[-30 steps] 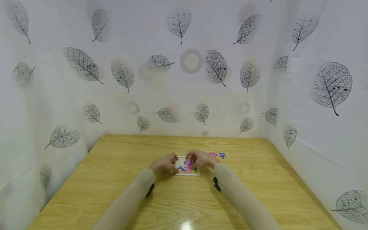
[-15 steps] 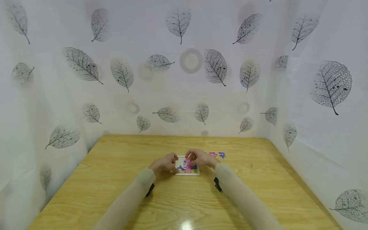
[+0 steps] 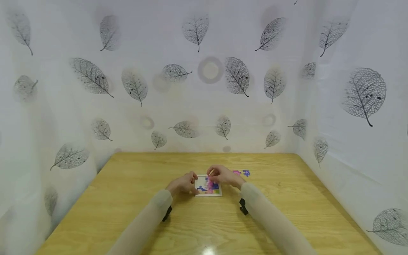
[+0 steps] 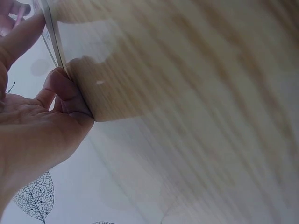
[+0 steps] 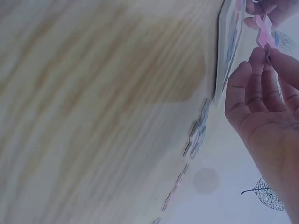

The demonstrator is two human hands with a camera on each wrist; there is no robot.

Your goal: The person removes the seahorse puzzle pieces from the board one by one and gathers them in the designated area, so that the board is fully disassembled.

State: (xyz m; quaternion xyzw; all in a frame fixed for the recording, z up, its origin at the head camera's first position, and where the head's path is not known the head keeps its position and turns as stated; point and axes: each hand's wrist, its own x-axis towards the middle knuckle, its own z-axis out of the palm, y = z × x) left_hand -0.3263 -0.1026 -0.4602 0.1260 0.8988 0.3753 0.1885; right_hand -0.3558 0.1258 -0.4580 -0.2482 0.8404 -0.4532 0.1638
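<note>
A small white-rimmed puzzle tray [image 3: 208,196] lies on the table, partly filled with colourful jigsaw pieces along its bottom and right side. My left hand [image 3: 183,183] holds the tray's left side, thumb near the lower corner and fingers near the upper one. In the left wrist view, curled fingers [image 4: 65,91] touch the tray's edge. Above the tray, my right hand [image 3: 224,176] pinches a pink jigsaw piece [image 5: 265,32] between thumb and index finger. The right wrist view shows this piece raised off the tray and tilted; its outline is partly hidden by the fingertips.
Right of the tray lie a loose pink jigsaw piece [image 3: 236,172], partly behind the right hand, and a blue one [image 3: 246,173]. The wooden table [image 3: 127,198] has white leaf-print curtains [image 3: 197,99] around its back and sides.
My right hand has risen slightly and shifted a little right, lifting the pink jigsaw piece from the tray. The left hand stays on the tray's left side. The head view has tilted slightly.
</note>
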